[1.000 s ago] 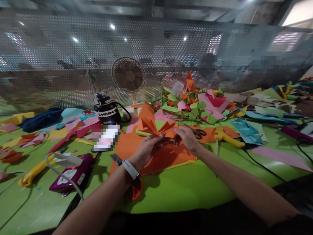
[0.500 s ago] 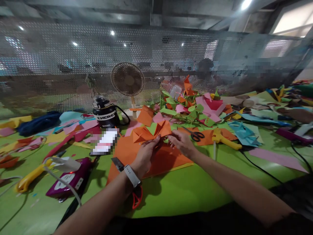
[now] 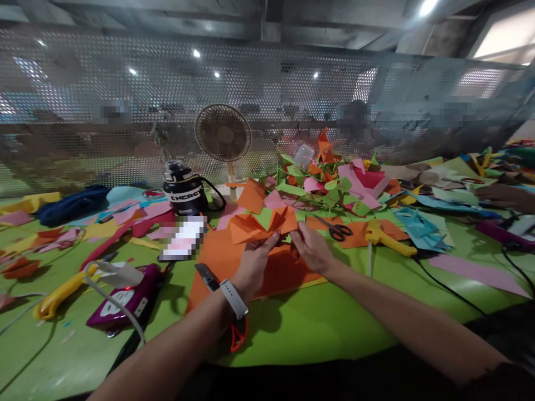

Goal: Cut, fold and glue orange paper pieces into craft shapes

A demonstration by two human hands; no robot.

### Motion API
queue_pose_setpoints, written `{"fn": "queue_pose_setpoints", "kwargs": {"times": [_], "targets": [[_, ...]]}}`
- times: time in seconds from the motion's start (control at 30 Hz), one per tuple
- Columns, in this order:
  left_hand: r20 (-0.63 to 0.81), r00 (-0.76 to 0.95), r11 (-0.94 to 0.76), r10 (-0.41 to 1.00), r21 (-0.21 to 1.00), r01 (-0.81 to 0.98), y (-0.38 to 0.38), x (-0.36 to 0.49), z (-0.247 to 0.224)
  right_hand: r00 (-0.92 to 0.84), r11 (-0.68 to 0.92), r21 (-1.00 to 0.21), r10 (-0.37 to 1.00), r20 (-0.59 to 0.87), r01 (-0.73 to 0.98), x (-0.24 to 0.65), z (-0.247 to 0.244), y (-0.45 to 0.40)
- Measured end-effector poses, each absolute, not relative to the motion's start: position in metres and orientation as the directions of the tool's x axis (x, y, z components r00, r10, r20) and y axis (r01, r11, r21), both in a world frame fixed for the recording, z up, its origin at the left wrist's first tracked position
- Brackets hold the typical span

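An orange folded paper piece point(image 3: 246, 227) with pleated, petal-like parts is held up between my hands. My left hand point(image 3: 256, 263), with a watch point(image 3: 234, 299) on its wrist, pinches the lower middle edge of the piece. On its right side my right hand point(image 3: 310, 248) grips the edge with fingers and thumb together. Beneath them, flat orange sheets point(image 3: 211, 248) lie on the green table point(image 3: 309, 334), with a yellow edge showing below. A cutter point(image 3: 207, 275) with red-orange scissor-like handles near it is partly hidden by my left wrist.
Black scissors point(image 3: 339, 231) and a yellow glue gun point(image 3: 390, 239) lie to the right. A phone point(image 3: 184, 238), black bottle point(image 3: 185, 192) and purple box point(image 3: 125, 301) are on the left. Behind stand a fan point(image 3: 223, 133) and a pile of green and orange paper pieces point(image 3: 317, 184).
My right hand has closed in on the right edge of the orange piece, its fingers now lower and more together. The whole view has shifted slightly, with objects appearing further right.
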State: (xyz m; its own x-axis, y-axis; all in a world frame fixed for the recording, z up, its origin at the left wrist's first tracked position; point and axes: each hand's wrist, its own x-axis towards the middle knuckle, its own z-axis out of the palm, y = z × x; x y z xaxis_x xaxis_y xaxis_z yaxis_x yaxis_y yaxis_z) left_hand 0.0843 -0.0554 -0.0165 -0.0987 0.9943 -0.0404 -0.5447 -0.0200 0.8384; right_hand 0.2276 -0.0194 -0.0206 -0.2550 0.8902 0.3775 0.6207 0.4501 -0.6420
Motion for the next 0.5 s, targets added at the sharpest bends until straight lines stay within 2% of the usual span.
{"fn": "queue_pose_setpoints", "kwargs": {"times": [0.23, 0.5], "targets": [[-0.058, -0.070, 0.009, 0.996, 0.832, -0.554, -0.0558, 0.0869, -0.0154, -0.253, 0.391, -0.834, 0.916, 0.311, 0.390, 0.2234, -0.0237, -0.0211], [-0.075, -0.122, 0.000, 0.990, 0.853, -0.521, -0.0486, 0.0831, -0.0233, -0.273, 0.202, -0.971, 0.948, 0.161, 0.129, 0.2207, -0.0188, -0.0226]]}}
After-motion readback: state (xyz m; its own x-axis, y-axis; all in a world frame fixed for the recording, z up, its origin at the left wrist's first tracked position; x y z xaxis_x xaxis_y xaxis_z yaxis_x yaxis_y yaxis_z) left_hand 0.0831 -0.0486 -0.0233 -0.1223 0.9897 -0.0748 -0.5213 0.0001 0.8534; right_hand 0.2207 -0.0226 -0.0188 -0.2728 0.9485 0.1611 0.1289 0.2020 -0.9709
